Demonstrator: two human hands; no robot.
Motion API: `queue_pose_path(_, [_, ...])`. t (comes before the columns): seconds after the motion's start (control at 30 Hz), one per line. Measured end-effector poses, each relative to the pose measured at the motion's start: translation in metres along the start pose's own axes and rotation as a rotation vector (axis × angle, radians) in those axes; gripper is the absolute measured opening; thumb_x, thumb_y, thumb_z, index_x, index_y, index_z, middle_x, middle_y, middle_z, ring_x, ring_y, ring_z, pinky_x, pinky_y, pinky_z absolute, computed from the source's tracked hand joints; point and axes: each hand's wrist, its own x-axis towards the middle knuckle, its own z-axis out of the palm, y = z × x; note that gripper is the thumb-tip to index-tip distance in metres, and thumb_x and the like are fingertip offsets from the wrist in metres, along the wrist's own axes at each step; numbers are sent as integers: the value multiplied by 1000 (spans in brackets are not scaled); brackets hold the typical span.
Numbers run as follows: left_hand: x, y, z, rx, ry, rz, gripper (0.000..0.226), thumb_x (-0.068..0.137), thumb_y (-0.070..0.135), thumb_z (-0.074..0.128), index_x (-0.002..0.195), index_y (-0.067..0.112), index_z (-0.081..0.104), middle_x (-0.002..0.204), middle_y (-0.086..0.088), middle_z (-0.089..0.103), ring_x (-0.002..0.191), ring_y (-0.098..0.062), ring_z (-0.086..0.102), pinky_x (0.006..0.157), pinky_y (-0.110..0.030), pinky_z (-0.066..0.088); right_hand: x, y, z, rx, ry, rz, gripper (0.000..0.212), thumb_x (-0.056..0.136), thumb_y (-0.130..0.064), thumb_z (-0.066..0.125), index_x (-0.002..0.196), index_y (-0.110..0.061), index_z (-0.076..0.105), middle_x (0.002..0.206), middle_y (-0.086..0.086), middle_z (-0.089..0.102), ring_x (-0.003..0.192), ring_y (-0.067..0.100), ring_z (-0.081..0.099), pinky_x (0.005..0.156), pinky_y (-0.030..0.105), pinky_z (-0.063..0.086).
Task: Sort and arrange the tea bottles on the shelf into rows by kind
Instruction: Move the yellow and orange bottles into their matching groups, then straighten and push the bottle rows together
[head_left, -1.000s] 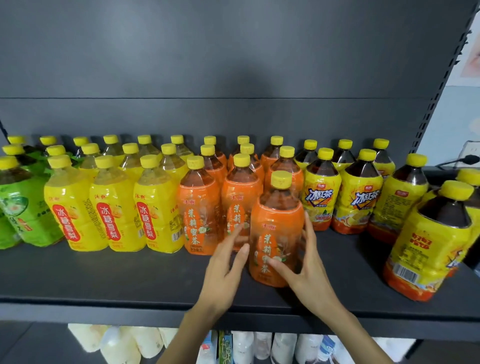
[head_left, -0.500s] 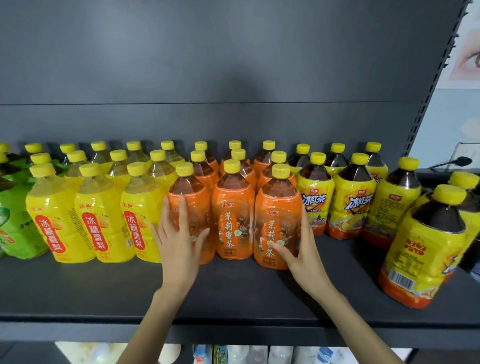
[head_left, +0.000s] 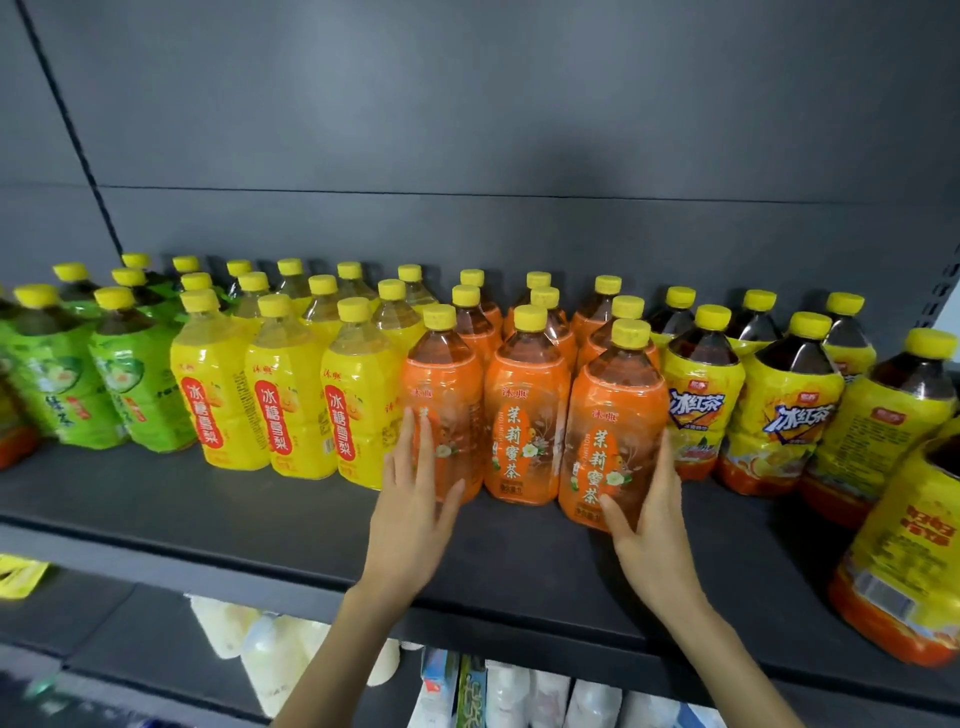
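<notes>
On the shelf's front edge: two bare hands reach over the dark shelf to the orange-labelled bottles in the middle of the line-up.
Left hand: the left hand lies flat against the front-left jasmine honey tea bottle, with its fingers straight, close together and curled round nothing.
Right hand: the right hand clasps the front-right jasmine honey tea bottle low down, with the thumb across the foot of the label and the fingers up the bottle's right side.
Front-right bottle's place: upright on the shelf, a little forward of its two orange neighbours. It stands close against the middle jasmine honey tea bottle on one side and just beside the iced black tea bottles on the other.
Orange rows: three files run back toward the grey back panel, every bottle yellow-capped.
Left of the orange: rock-sugar pear bottles in three files, then green tea bottles further left.
Right of the orange: the iced black tea stands in files. One more yellow-labelled dark tea bottle stands apart, nearest the camera at the right edge.
Lower shelf: pale bottles and cartons, too blurred to name.
</notes>
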Motion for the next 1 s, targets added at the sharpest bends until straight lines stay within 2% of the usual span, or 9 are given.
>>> queue_pose_path(0.07, [-11, -6, -6, 44, -30, -51, 71, 96, 38, 50, 151, 18, 9, 159, -4, 13, 141, -29, 25, 104, -43, 38, -10, -1, 2, -23, 1, 14, 84, 92, -18, 57, 150, -27, -3, 156, 2, 10, 140, 15, 21, 104, 27, 24])
queue_pose_path(0.17, [-27, -18, -25, 98, -37, -156, 60, 96, 35, 51, 147, 12, 30, 152, -11, 29, 131, -34, 37, 99, -46, 39, -28, -8, 2, -173, 78, -61, 74, 92, -24, 55, 151, -20, 11, 154, 1, 12, 140, 25, 26, 104, 35, 33])
queue_pose_path(0.23, [-33, -29, -46, 132, 6, -174, 53, 96, 35, 49, 141, 9, 40, 145, -13, 40, 124, -36, 44, 93, -47, 42, -38, -16, 1, -274, 150, -165, 64, 92, -28, 53, 148, -16, 24, 150, 2, 21, 135, 29, 34, 102, 46, 41])
queue_pose_path(0.33, [-39, -54, -82, 204, 73, -178, 48, 93, 37, 46, 131, 8, 51, 130, -13, 55, 110, -38, 54, 82, -47, 47, -44, -31, 4, -376, 110, -251, 50, 94, -36, 45, 139, -13, 42, 141, 6, 41, 127, 25, 43, 98, 53, 45])
queue_pose_path(0.4, [-46, -75, -106, 245, 81, -202, 44, 96, 36, 48, 130, 8, 53, 126, -12, 58, 108, -38, 56, 80, -47, 47, -48, -40, 13, -458, 54, -296, 48, 99, -43, 38, 134, -13, 50, 135, 5, 50, 122, 23, 47, 95, 46, 48])
queue_pose_path(0.53, [-71, -119, -161, 344, 77, -215, 51, 90, 45, 42, 122, 9, 59, 117, -9, 63, 103, -36, 60, 77, -47, 50, -66, -57, 44, -629, -17, -392, 62, 98, -52, 23, 121, -9, 61, 118, 6, 63, 104, 25, 62, 82, 37, 54])
queue_pose_path(0.6, [-86, -143, -192, 393, 58, -226, 57, 87, 49, 36, 118, 8, 62, 112, -10, 66, 97, -36, 63, 72, -47, 52, -77, -68, 65, -679, -44, -404, 67, 99, -54, 18, 120, -9, 62, 115, 6, 65, 101, 25, 65, 80, 36, 55])
queue_pose_path(0.8, [-121, -214, -272, 531, 28, -231, 58, 84, 50, 34, 111, 9, 65, 101, -9, 68, 92, -36, 64, 68, -47, 52, -100, -113, 135, -773, -99, -414, 71, 98, -57, 15, 129, -10, 59, 125, 9, 62, 110, 28, 62, 86, 44, 54])
queue_pose_path(1.0, [-113, -264, -316, 595, 27, -231, 59, 84, 50, 36, 111, 7, 66, 101, -12, 69, 93, -37, 65, 67, -49, 52, -103, -163, 190, -748, -63, -424, 69, 99, -54, 16, 118, -10, 65, 113, 7, 68, 99, 26, 65, 80, 40, 55])
